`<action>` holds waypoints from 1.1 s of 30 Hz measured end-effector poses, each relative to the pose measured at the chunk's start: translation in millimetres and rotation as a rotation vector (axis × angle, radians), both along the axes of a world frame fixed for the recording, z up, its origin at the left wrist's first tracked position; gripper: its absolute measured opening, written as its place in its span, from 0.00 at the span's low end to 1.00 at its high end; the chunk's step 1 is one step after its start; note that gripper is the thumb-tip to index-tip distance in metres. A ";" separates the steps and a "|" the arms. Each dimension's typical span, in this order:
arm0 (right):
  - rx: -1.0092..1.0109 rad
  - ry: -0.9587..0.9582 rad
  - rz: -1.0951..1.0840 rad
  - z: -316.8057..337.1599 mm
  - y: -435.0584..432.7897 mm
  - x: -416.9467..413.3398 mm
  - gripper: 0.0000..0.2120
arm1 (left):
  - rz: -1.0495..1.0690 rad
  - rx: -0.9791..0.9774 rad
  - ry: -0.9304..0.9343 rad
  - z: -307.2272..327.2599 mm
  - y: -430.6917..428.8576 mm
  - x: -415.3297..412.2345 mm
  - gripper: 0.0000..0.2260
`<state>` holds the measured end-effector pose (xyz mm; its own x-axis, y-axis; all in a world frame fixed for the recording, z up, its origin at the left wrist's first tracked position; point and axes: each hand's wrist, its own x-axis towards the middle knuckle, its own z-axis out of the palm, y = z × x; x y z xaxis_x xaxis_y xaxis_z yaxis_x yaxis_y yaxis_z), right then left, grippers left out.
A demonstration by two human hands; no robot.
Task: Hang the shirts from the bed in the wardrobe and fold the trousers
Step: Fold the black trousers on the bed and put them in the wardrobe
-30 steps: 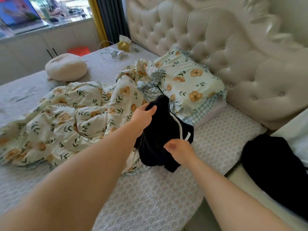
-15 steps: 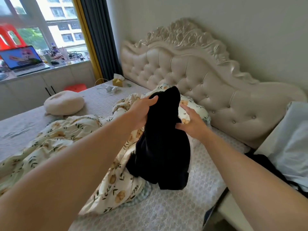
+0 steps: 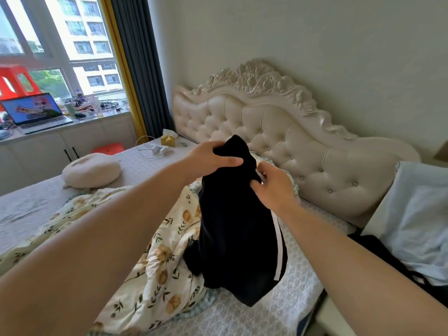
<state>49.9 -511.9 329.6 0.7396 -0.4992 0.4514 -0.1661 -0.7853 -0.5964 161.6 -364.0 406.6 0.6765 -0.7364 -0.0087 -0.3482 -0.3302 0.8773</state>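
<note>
Trousers of black fabric with a white side stripe [image 3: 235,234] hang above a grey patterned bed [image 3: 242,316]. Left hand [image 3: 213,161] grips the bunched top end. Right hand [image 3: 274,187], just beside it and slightly lower, pinches the striped edge. Their long axis runs straight down, the lower end reaching the bed beside a cream floral quilt [image 3: 157,263].

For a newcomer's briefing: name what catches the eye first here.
A black garment with a white side stripe hangs mid-frame, the left hand gripping its top and the right hand pinching its edge. A rumpled floral duvet lies on the bed beneath it, and a cream tufted headboard stands behind.
</note>
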 end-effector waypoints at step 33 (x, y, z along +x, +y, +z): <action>-0.075 0.675 0.118 5.4 -43.8 -42.7 0.10 | 0.471 -0.420 -0.479 -9.4 62.0 26.6 0.08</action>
